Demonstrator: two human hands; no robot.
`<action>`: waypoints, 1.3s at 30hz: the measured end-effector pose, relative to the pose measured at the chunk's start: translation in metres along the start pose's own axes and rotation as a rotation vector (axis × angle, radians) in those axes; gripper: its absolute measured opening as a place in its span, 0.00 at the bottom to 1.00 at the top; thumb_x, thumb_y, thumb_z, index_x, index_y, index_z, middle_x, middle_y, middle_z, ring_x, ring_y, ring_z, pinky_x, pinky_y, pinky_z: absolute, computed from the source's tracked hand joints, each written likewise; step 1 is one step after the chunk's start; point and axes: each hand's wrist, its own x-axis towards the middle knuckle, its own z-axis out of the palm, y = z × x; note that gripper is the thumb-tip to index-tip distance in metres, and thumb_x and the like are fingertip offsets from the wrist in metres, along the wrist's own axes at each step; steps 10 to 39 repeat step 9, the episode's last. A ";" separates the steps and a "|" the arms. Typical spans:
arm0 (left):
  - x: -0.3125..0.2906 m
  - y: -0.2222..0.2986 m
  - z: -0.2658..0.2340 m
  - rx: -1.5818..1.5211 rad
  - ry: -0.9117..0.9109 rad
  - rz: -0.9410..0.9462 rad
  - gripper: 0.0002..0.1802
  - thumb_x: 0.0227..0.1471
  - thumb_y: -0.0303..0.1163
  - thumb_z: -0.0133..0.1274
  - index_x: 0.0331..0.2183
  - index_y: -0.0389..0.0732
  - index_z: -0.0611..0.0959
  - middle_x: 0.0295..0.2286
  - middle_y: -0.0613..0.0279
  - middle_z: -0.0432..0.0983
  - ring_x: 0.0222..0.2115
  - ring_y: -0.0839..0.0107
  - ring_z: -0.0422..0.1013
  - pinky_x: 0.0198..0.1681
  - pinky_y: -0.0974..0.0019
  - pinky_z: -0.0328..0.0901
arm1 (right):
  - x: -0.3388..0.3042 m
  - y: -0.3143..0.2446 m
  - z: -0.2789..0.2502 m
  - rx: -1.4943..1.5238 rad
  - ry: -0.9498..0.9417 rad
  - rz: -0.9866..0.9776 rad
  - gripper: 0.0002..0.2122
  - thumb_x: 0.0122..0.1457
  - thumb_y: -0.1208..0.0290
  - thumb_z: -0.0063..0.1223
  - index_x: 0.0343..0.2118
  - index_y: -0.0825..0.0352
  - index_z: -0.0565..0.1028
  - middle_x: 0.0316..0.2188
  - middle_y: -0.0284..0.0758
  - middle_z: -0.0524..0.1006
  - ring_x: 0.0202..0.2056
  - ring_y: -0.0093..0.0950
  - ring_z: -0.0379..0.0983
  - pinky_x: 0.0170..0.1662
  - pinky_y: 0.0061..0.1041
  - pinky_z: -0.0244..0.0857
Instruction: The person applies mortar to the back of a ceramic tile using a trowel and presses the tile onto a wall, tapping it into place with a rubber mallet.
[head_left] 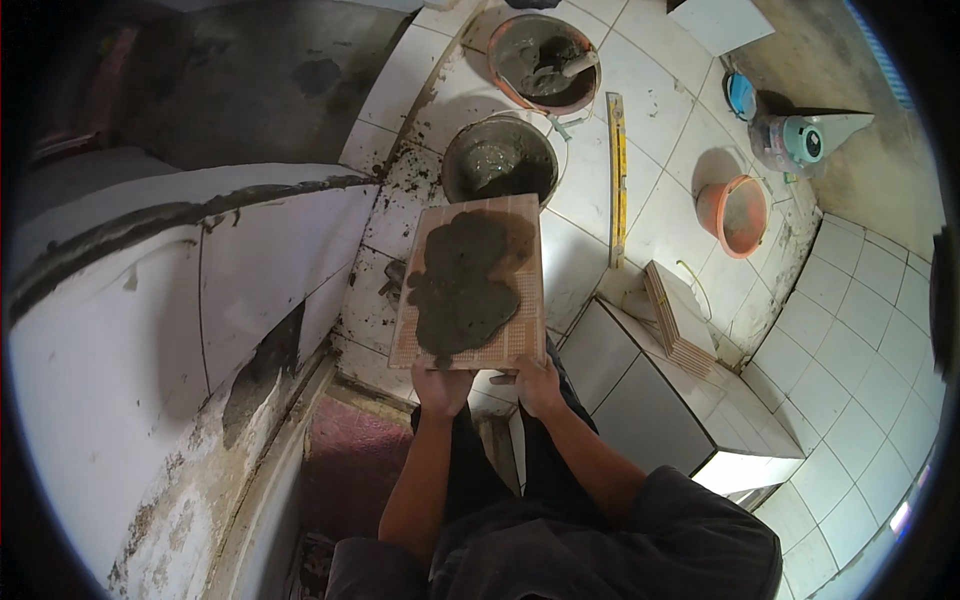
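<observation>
A rectangular tile with a reddish, ridged back faces up in front of me, wet grey mortar spread unevenly over its middle. My left hand grips the near edge at its left part, and my right hand grips the same edge further right. The fingers of both hands are partly hidden under the tile. Just beyond its far edge stands a dark bucket with grey wet stuff inside. Left of the tile, a small metal tool lies partly covered on the floor.
An orange tub of mortar with a tool in it stands at the back. A yellow spirit level lies on the tiled floor. To the right are a small orange bucket, stacked tiles and a tiled ledge. A tiled low wall rises at left.
</observation>
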 end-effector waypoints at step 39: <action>0.039 0.008 -0.001 0.541 0.201 0.034 0.38 0.56 0.57 0.41 0.59 0.43 0.58 0.56 0.58 0.60 0.55 0.59 0.60 0.58 0.52 0.56 | 0.024 -0.054 -0.016 0.122 -0.140 0.075 0.20 0.59 0.73 0.40 0.53 0.73 0.61 0.44 0.45 0.74 0.43 0.37 0.74 0.40 0.36 0.73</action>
